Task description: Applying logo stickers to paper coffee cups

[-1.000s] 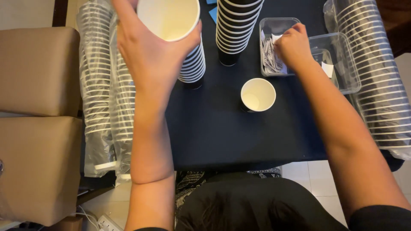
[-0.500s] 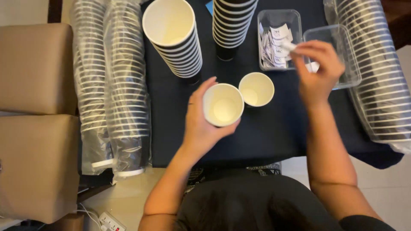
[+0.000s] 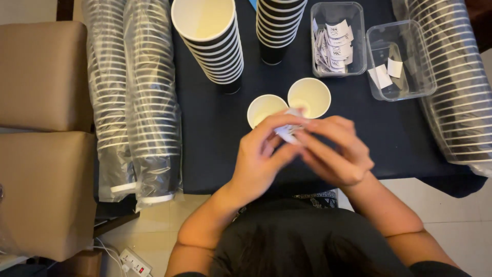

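Observation:
My left hand (image 3: 264, 154) and my right hand (image 3: 335, 149) meet over the dark table (image 3: 215, 149), both pinching a small white sticker (image 3: 287, 131) between the fingertips. Just beyond the hands stand two single paper cups side by side: the left cup (image 3: 264, 107) is partly covered by my fingers, the right cup (image 3: 309, 96) is in full view. Both cups are upright and white inside.
Two tall stacks of black paper cups (image 3: 210, 38) (image 3: 279, 25) stand at the back. Two clear plastic tubs hold stickers (image 3: 338, 38) and paper scraps (image 3: 397, 59). Bagged sleeves of cups lie at the left (image 3: 133, 97) and right (image 3: 458, 82) table edges. Beige chairs (image 3: 43, 128) stand at left.
My left hand brought a cup down from the stack and set it beside the other cup. My right hand carried a sticker from the tub, and both hands now hold it.

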